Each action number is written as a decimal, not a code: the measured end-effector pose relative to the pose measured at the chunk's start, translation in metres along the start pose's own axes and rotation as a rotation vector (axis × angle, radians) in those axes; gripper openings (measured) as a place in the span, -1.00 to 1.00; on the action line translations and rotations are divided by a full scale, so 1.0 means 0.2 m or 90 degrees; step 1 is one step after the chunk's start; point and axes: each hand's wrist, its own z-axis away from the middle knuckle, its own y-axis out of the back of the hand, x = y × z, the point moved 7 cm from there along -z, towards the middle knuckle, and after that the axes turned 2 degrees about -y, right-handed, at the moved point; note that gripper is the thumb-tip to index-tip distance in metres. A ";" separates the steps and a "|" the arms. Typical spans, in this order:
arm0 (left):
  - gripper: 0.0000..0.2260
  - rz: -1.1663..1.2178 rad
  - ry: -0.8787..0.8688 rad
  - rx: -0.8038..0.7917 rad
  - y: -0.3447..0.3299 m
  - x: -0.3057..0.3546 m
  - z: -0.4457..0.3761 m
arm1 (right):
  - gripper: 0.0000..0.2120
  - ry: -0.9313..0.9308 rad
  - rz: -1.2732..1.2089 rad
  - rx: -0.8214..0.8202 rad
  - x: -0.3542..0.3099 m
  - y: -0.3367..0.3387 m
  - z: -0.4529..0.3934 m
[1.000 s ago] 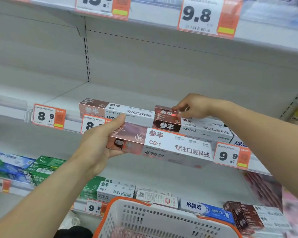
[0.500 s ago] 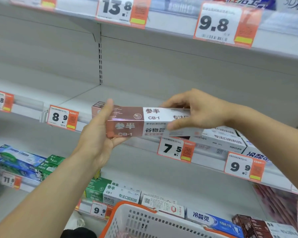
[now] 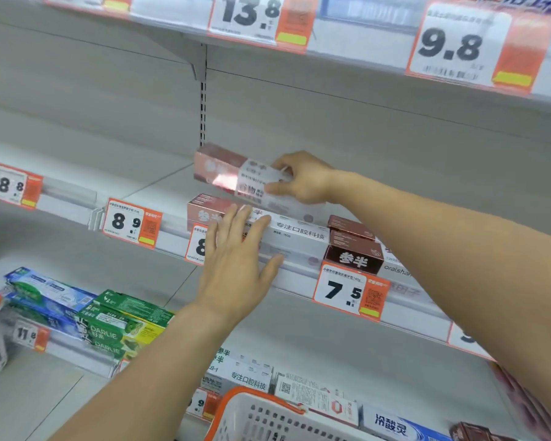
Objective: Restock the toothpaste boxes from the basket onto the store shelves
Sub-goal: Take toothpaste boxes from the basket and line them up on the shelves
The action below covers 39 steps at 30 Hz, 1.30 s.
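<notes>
Two hands are at the middle shelf (image 3: 159, 194). The right hand (image 3: 301, 179) pinches a pink-and-white toothpaste box (image 3: 236, 173), tilted in the air just above a like box (image 3: 283, 237) lying at the shelf front. The left hand (image 3: 236, 265) is flat, fingers straight, resting against that lower box. The placing step looks under way; next the held box needs levelling and setting down on top. The basket (image 3: 252, 412) waits below.
</notes>
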 end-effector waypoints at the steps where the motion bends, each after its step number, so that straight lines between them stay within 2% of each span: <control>1: -0.47 -0.014 0.003 -0.005 -0.01 -0.01 0.00 | -0.46 -0.014 0.022 -0.040 0.03 -0.05 0.00; 4: -0.49 -0.032 0.000 0.001 -0.01 0.00 0.00 | -0.45 -0.041 0.025 -0.124 0.11 -0.14 0.02; 7: -0.50 -0.049 0.003 0.006 0.00 0.01 -0.01 | -0.48 -0.041 -0.017 -0.149 0.13 -0.13 0.08; 11: -0.49 -0.082 0.002 0.014 0.00 0.04 -0.03 | -0.49 -0.016 0.062 -0.114 0.17 -0.02 0.21; 14: -0.38 -0.104 -0.016 0.021 0.00 0.07 -0.06 | -0.48 -0.009 0.154 -0.098 0.26 0.04 0.37; 18: -0.31 -0.107 -0.080 0.012 -0.01 0.19 -0.11 | -0.44 -0.024 0.111 -0.126 0.37 0.02 0.65; 20: -0.27 -0.110 -0.101 -0.014 -0.03 0.24 -0.13 | -0.35 -0.016 0.120 -0.127 0.44 -0.04 0.74; 22: -0.21 -0.112 -0.101 -0.053 -0.07 0.27 -0.15 | -0.31 -0.029 0.194 -0.088 0.51 -0.10 0.79; 27: -0.17 -0.141 -0.100 -0.156 -0.19 0.30 -0.15 | -0.42 -0.011 0.264 0.038 0.55 -0.16 0.84; 30: -0.21 -0.137 -0.095 -0.152 -0.20 0.32 -0.14 | -0.37 0.007 0.256 0.099 0.54 -0.16 0.84; 34: -0.29 -0.131 -0.113 -0.138 -0.21 0.32 -0.13 | -0.41 0.013 0.232 0.145 0.55 -0.15 0.85; 39: -0.34 -0.109 -0.135 -0.114 -0.21 0.31 -0.13 | -0.45 0.029 0.193 0.164 0.54 -0.14 0.86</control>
